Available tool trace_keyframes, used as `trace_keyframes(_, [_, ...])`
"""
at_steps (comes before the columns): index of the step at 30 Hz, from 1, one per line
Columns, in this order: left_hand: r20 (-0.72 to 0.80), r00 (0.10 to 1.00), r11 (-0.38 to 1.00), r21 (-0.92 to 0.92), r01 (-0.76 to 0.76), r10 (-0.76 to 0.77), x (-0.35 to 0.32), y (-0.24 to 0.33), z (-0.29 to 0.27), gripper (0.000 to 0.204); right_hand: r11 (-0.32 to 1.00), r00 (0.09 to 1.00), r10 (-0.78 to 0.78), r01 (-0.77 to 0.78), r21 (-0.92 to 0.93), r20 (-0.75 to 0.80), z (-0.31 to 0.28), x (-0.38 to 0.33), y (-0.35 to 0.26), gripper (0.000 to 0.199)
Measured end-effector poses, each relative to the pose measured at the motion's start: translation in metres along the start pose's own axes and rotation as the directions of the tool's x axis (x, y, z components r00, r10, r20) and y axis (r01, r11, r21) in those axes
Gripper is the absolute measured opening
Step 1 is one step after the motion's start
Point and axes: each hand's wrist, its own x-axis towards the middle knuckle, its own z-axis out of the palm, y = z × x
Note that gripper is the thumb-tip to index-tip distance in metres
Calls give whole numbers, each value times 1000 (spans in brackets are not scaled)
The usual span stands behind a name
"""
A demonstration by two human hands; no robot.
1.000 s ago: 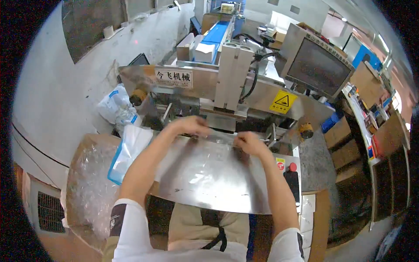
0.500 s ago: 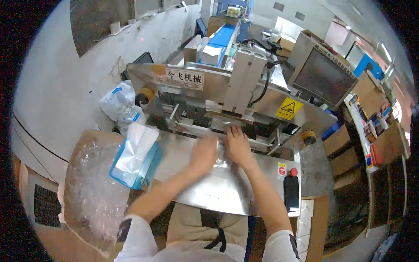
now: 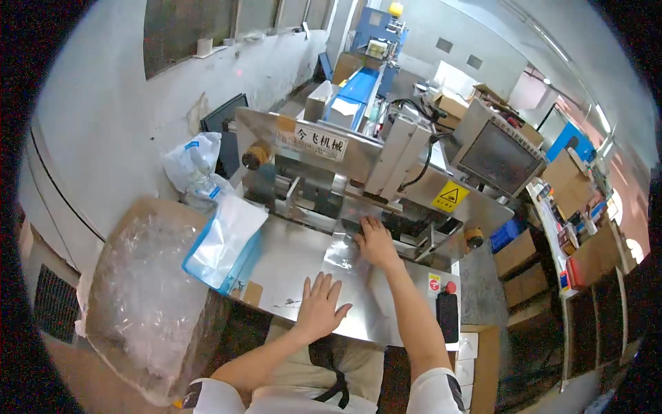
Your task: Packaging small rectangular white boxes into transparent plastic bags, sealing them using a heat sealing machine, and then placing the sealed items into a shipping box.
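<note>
My left hand lies over the front part of the steel worktable, fingers spread and nothing in it. Farther in, my right hand reaches to the machine's opening. Its fingers are stretched forward, resting at the right edge of a clear plastic bag. The bag lies flat on the steel, with its far end under the sealing-type machine. Left of the table's middle, a stack of clear and white plastic bags sits in a blue open holder.
A large carton full of crumpled clear bags stands to the left. At the table's right are a red push button and a black phone-like object. A monitor stands behind, and a blue conveyor runs farther back.
My left hand has drawn back from the bag toward the table's front edge and spread its fingers. My right hand stays near the machine. The whole view has tilted and shifted.
</note>
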Motion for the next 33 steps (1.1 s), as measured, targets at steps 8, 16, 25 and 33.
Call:
trace_keyframes(8, [-30,999,999,-16,29,-30,2,1,-1,58,1000,998,9,-11,-20,-65,-18,11,6,44])
trace_keyframes(16, [-92,985,984,-114,137,-148,5,-2,-6,69,998,1000,18,-19,-53,-4,-26,25,8,37])
trace_keyframes(25, [-201,954,953,-252,168,-221,3,-6,-1,76,998,995,41,-37,-48,88,-37,34,18,37])
trace_keyframes(33, [-181,951,935,-302,189,-251,0,-11,-7,74,832,965,231,-131,539,-123,-33,-38,1,46])
